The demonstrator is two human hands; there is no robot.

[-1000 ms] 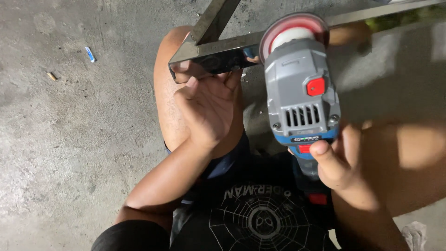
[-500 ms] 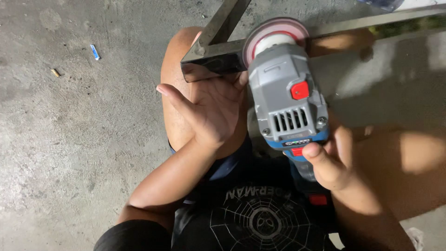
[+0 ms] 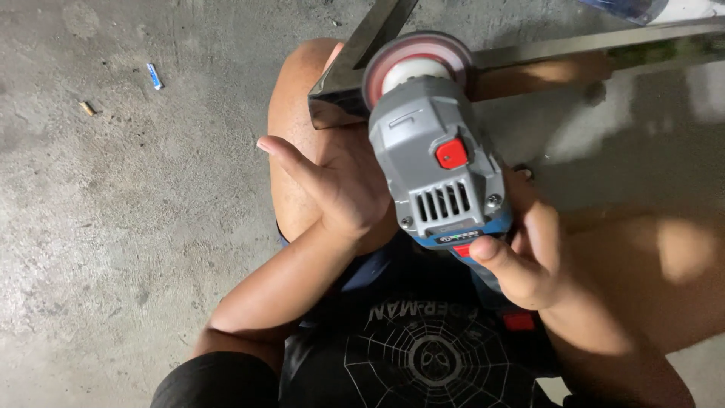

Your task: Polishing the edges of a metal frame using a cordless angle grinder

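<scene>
A grey and blue angle grinder (image 3: 438,166) with a red button and a reddish disc (image 3: 415,57) points away from me over a welded corner of a steel frame (image 3: 355,53). My right hand (image 3: 521,253) grips the grinder's handle, thumb on its back end. My left hand (image 3: 336,185) lies flat on my left knee just below the frame corner, thumb stretched out to the left, its fingers hidden under the grinder's head. The disc sits right over the frame corner; contact cannot be told.
Bare concrete floor (image 3: 113,227) spreads to the left, with a small blue scrap (image 3: 153,75) and a small brown butt (image 3: 87,109) on it. One steel bar (image 3: 604,41) runs off to the right. My knees and dark printed shirt (image 3: 423,355) fill the bottom.
The grinder has shifted left and forward, its disc now over the frame corner. My left hand let go of the corner and flattened on my knee, thumb spread out.
</scene>
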